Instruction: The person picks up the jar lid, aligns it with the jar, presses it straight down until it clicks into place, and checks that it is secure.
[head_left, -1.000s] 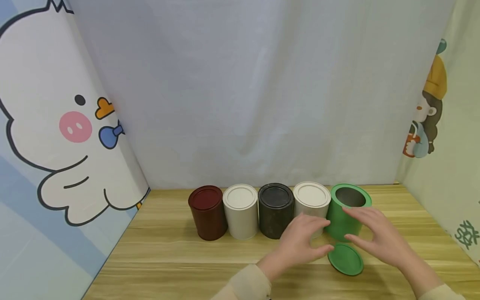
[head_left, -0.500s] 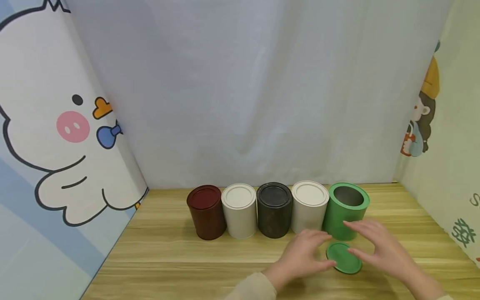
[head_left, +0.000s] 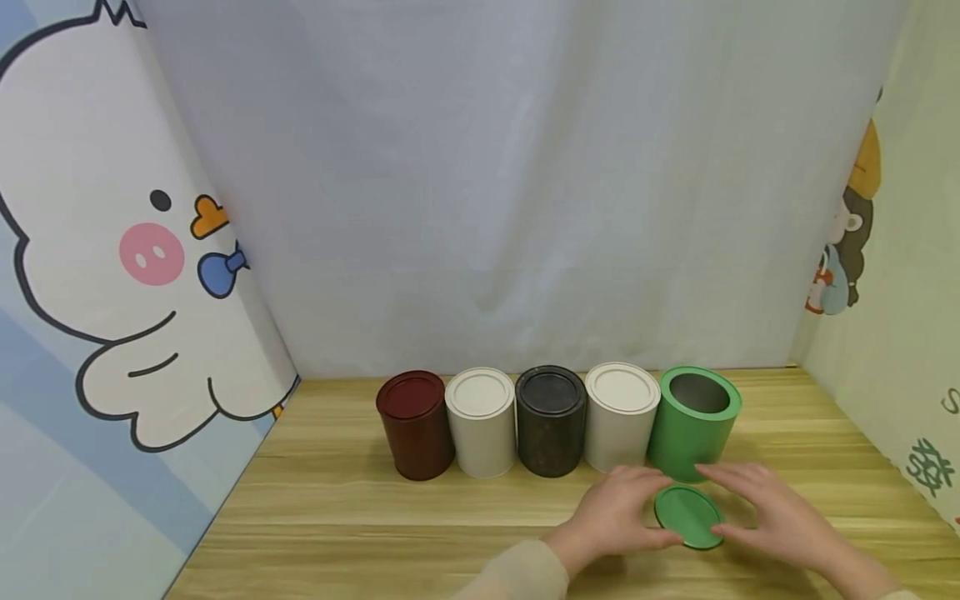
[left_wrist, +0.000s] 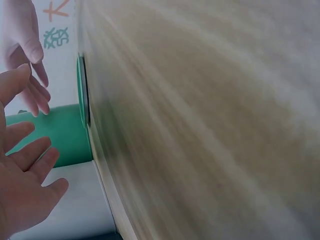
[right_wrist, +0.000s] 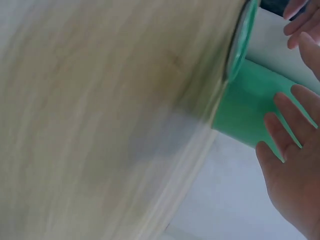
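Observation:
A round green lid (head_left: 688, 515) lies flat on the wooden table, in front of a green can (head_left: 690, 437) whose top is uncovered and shows a dark inside. To the lid's left is my left hand (head_left: 609, 515), its fingers spread and slightly bent. My right hand (head_left: 780, 518) mirrors it on the right, thumb near the lid's edge. Both wrist views show the hands above the table, holding nothing. The lid (left_wrist: 83, 92) appears edge-on in the left wrist view, apart from the left fingers; in the right wrist view the lid (right_wrist: 241, 42) stands clear of the right fingers.
Left of the green can runs a row of lidded cans: white (head_left: 621, 421), black (head_left: 551, 425), another white can (head_left: 482, 425) and a dark red can (head_left: 416, 429). Behind them hangs a grey cloth (head_left: 480, 192). Printed cartoon walls border the table (head_left: 337, 533).
Both hands have moved down and toward the front, from before the cans to either side of the green lid. The lid and cans have stayed in place.

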